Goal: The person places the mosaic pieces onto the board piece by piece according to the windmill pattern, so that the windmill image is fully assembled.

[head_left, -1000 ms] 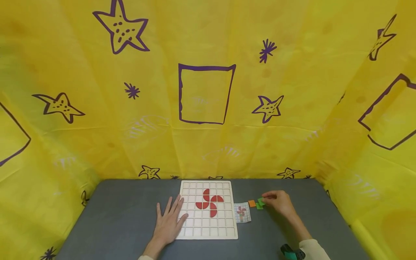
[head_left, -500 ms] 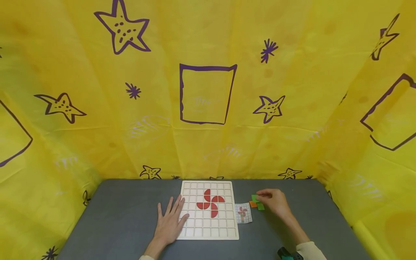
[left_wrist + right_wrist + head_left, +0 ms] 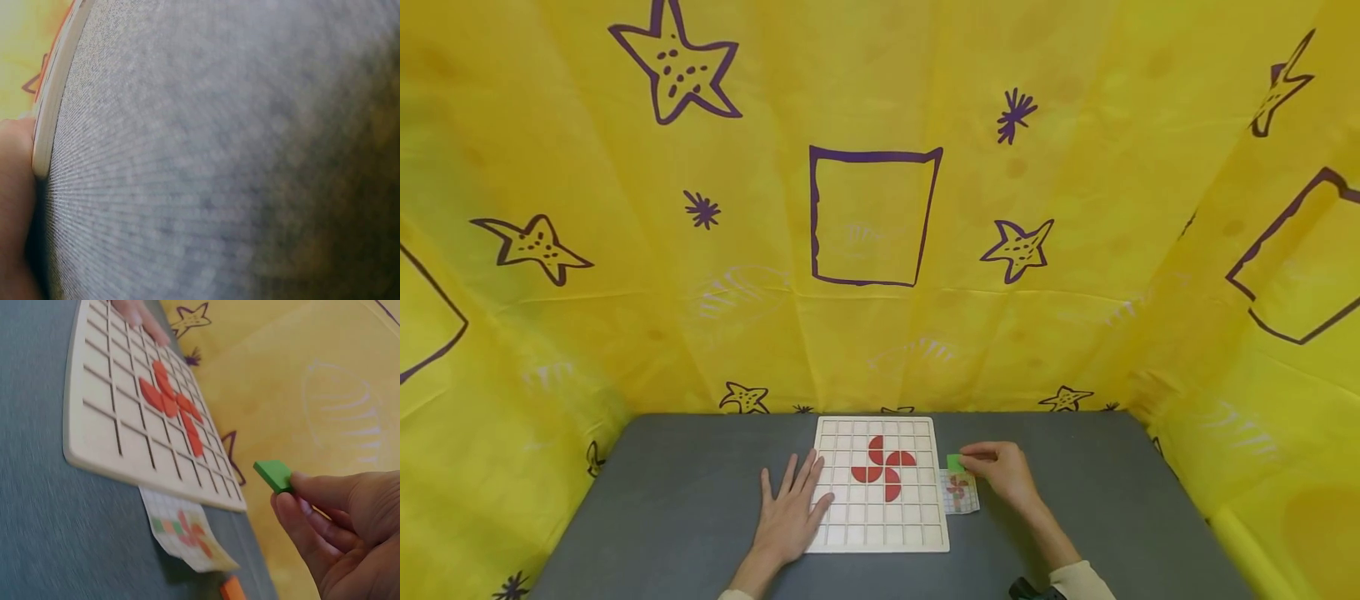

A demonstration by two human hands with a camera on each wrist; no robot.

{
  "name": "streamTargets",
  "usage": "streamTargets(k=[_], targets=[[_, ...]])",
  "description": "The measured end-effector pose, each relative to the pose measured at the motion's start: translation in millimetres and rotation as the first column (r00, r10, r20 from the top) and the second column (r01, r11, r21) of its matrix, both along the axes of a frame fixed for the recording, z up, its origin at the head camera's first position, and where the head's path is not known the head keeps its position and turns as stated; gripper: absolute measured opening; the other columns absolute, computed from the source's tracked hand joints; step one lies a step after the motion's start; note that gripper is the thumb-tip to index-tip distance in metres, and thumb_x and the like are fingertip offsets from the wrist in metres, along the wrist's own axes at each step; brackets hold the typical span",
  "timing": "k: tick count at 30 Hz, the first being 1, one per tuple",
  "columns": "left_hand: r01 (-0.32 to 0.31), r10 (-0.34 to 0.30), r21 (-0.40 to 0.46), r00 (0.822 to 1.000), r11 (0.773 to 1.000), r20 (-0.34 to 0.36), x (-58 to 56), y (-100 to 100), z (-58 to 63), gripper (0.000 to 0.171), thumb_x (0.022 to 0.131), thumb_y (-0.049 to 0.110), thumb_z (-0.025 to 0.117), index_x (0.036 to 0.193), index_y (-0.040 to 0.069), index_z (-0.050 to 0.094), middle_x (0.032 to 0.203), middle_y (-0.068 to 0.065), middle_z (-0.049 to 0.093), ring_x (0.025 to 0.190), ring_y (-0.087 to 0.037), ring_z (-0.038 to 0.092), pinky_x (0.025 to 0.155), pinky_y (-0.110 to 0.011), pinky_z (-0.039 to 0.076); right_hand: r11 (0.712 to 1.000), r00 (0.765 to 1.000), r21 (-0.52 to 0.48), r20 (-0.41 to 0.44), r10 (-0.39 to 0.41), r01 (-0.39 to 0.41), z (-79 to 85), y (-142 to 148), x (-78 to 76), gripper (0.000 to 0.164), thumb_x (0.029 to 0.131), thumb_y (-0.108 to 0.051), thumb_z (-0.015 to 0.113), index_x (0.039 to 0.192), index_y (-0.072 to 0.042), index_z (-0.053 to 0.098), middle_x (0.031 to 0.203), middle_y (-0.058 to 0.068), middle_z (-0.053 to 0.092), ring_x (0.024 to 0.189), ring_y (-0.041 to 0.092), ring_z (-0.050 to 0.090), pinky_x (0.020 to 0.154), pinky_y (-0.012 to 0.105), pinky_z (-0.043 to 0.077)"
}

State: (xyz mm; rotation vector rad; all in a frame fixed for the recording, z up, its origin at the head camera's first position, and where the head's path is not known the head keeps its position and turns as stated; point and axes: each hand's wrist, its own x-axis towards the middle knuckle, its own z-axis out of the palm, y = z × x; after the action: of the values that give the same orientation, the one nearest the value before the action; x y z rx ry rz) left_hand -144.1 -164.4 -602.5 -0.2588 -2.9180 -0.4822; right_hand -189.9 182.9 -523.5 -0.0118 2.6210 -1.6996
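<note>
Between thumb and fingers, my right hand (image 3: 1009, 477) pinches a square green tile (image 3: 954, 462), just over the top of a small printed card (image 3: 970, 502). In the right wrist view the green tile (image 3: 273, 475) is off the table, beside the board's right edge. A white grid board (image 3: 917, 533) bears red quarter-round pieces (image 3: 892, 483) laid as a pinwheel. Spread flat, my left hand (image 3: 792, 515) rests on the board's left edge. The card's print (image 3: 194, 534) repeats the red pinwheel, with green and orange squares below it.
An orange tile (image 3: 232, 589) lies by the card in the right wrist view; the right hand hides that spot in the head view. The grey table (image 3: 685, 492) surrounds the board. Yellow cloth (image 3: 880, 350) hangs behind and at both sides.
My right hand has lifted the green tile from beside the other small tiles and carried it left, over the card's top edge. The left hand stays on the board.
</note>
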Motion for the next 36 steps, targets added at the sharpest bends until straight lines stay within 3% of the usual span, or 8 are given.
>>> streamTargets(k=[5, 13, 20, 26, 36], targets=[[-0.001, 0.001, -0.014, 0.999, 1.000, 0.038, -0.1, -0.4, 1.4, 0.065, 0.100, 0.053, 0.042, 0.152, 0.015, 0.037, 0.160, -0.003, 0.029, 0.146, -0.036, 0.022, 0.109, -0.071, 0.000, 0.999, 0.999, -0.028, 0.010, 0.034, -0.034, -6.5, -12.9, 1.2, 0.015, 0.082, -0.008, 0.078, 0.093, 0.003, 0.076, 0.086, 0.013, 0.074, 0.075, 0.027, 0.071, 0.067, 0.037, 0.059], [0.008, -0.008, 0.013, 1.000, 1.000, -0.017, 1.7, 2.4, 1.2, 0.063, 0.100, 0.048, 0.046, 0.150, 0.012, 0.040, 0.158, -0.006, 0.032, 0.144, -0.040, 0.025, 0.109, -0.071, 0.000, 0.993, 0.996, -0.081, 0.028, 0.089, -0.086, -9.8, -24.7, 3.8, 0.020, 0.084, -0.010, 0.077, 0.097, 0.006, 0.075, 0.086, 0.016, 0.074, 0.070, 0.036, 0.071, 0.060, 0.040, 0.059], [0.012, -0.012, -0.007, 0.998, 1.000, -0.060, 2.4, 3.6, -3.8, 0.061, 0.101, 0.045, 0.044, 0.150, 0.010, 0.038, 0.158, -0.008, 0.032, 0.144, -0.040, 0.024, 0.109, -0.071, 0.001, 0.987, 0.990, -0.078, 0.017, 0.141, -0.140, -13.3, -38.2, 4.7, 0.022, 0.085, -0.011, 0.077, 0.097, 0.007, 0.074, 0.089, 0.016, 0.074, 0.076, 0.029, 0.072, 0.065, 0.036, 0.059], [-0.015, 0.014, -0.033, 0.999, 0.999, -0.037, 2.9, 3.0, -2.1, 0.060, 0.100, 0.043, 0.048, 0.150, 0.010, 0.040, 0.158, -0.007, 0.033, 0.145, -0.039, 0.024, 0.110, -0.070, 0.002, 0.977, 0.984, -0.129, 0.037, 0.174, -0.168, -20.8, -58.1, 3.1, 0.022, 0.085, -0.011, 0.077, 0.097, 0.007, 0.075, 0.091, 0.016, 0.074, 0.079, 0.026, 0.073, 0.071, 0.037, 0.060], [0.000, 0.000, -0.022, 1.000, 1.000, -0.020, 3.2, 3.9, 0.0, 0.061, 0.101, 0.044, 0.046, 0.151, 0.010, 0.038, 0.158, -0.007, 0.032, 0.145, -0.039, 0.024, 0.109, -0.072, 0.002, 0.972, 0.982, -0.160, 0.051, 0.182, -0.172, -31.3, -87.4, 5.3, 0.020, 0.083, -0.011, 0.078, 0.095, 0.005, 0.076, 0.088, 0.014, 0.074, 0.078, 0.020, 0.072, 0.067, 0.029, 0.059]])
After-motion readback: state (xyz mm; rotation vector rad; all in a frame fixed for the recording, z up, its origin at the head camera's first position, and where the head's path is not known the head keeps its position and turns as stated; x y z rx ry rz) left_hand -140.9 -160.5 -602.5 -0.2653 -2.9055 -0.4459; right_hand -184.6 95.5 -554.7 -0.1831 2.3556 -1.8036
